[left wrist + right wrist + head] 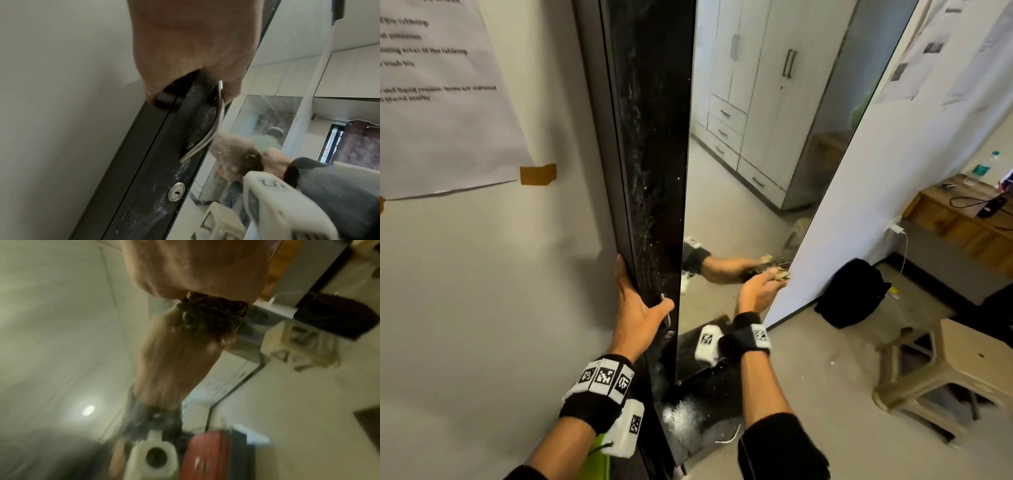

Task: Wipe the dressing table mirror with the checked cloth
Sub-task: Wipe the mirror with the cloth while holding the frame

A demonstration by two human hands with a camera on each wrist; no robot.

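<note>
Head view first: the right hand (pixel 758 291) has its grip bunched round the checked cloth (pixel 779 274), fingers curled over the wad and pressing it onto the mirror (pixel 739 178) close to the glass's right edge, where hand and reflection meet. Right wrist view confirms it through heavy blur: a dark crumpled cloth (pixel 211 311) sits squeezed between the palm and the glass, real hand above and mirrored hand below. Over to the left hand (pixel 635 308), whose grip is clamped on the black frame (pixel 654 171), fingers wrapped round the frame's back edge, thumb hooked behind the curved metal handle (pixel 213 123), with a small keyhole lock (pixel 176 191) just below it. That looks like a steadying hold, since the mirrored panel seems to be a hinged door. Now the relation that matters: the mirror runs tall and narrow, its long axis going up and away from the cloth, so nearly all the glass lies above the right hand and to its left, toward the frame. White specks and smears show on the frame and on the dark surface (pixel 688 418) at the mirror's foot. My read is that the right hand is the only one placed to wipe, and its coming stroke would have to travel up the glass or back across it. Off to the right stand a plastic stool (pixel 945 370) and a black backpack (pixel 856 291).
</note>
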